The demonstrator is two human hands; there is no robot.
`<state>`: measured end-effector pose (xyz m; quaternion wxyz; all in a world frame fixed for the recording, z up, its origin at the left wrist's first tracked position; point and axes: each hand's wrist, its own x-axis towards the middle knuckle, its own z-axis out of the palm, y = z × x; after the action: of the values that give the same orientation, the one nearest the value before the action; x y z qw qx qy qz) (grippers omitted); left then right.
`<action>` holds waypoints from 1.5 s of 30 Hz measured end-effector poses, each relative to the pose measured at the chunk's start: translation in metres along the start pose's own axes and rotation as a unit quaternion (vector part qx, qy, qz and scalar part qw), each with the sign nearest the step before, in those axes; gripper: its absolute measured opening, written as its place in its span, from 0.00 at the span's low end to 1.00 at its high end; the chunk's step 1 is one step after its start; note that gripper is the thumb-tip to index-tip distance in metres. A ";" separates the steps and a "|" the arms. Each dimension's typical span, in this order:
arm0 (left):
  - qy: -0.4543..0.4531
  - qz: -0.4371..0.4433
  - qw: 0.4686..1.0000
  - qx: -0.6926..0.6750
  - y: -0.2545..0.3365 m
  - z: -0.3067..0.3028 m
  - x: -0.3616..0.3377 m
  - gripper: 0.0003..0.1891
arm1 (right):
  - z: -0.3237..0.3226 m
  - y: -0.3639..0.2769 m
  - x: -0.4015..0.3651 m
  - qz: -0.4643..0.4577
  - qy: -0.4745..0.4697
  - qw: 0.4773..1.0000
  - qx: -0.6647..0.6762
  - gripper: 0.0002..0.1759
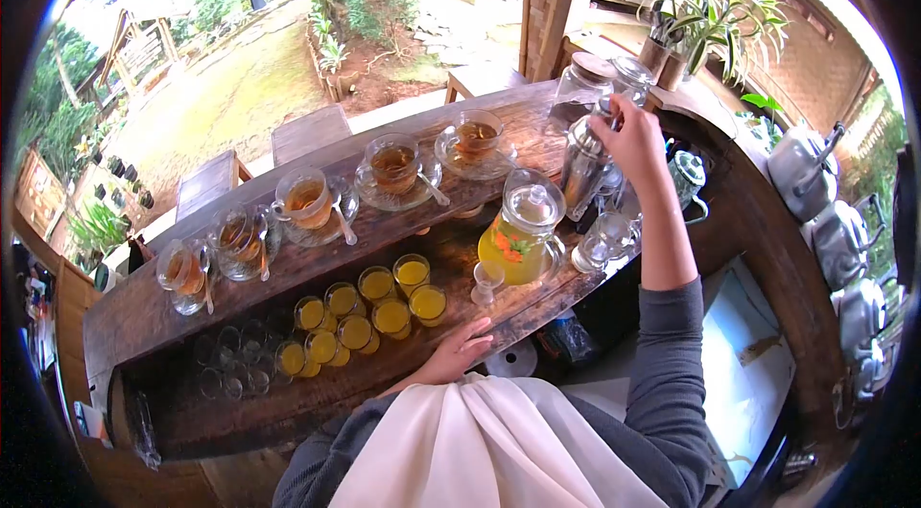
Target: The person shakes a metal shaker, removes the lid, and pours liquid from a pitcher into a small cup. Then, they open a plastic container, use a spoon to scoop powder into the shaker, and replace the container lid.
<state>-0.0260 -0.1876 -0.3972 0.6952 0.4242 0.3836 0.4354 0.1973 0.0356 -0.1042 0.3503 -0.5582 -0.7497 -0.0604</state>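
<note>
My right hand (pixel 628 136) reaches to the top of a metal shaker (pixel 583 163), its fingers closed on the shaker's cap. On the lower counter (pixel 230 412), my left hand (pixel 459 354) rests near the edge with its fingers stretched out and nothing in it. Between the hands stands a glass pitcher (pixel 518 237) of yellow drink with orange and green pieces and a glass lid. A small stemmed glass (pixel 486 282) is in front of the pitcher. Several small glasses of yellow drink (pixel 391 316) stand left of my left hand.
Glass cups of brown tea (pixel 394 163) with saucers and spoons line the upper counter (pixel 125 326). Empty glasses (pixel 235 378) are at the lower left. Glass jars (pixel 585 81) and potted plants (pixel 720 19) stand behind my right hand. Metal kettles (pixel 804 170) line the right side.
</note>
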 end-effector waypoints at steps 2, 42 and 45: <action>-0.023 -0.003 1.000 -0.002 0.004 0.000 -0.004 0.30 | -0.013 -0.008 0.003 -0.026 0.040 0.999 -0.021 0.24; 0.276 0.356 0.889 -0.079 0.128 -0.064 -0.234 0.30 | 0.013 -0.271 -0.145 -0.673 0.088 0.587 0.442 0.12; 0.361 0.357 0.861 -0.036 0.113 -0.080 -0.253 0.24 | 0.052 -0.280 -0.168 -0.534 0.016 0.670 0.515 0.08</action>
<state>-0.2123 -0.3732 -0.2795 0.3200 0.3195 0.4140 0.7900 -0.0504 -0.1759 -0.1583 0.5019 0.2083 -0.8260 0.1500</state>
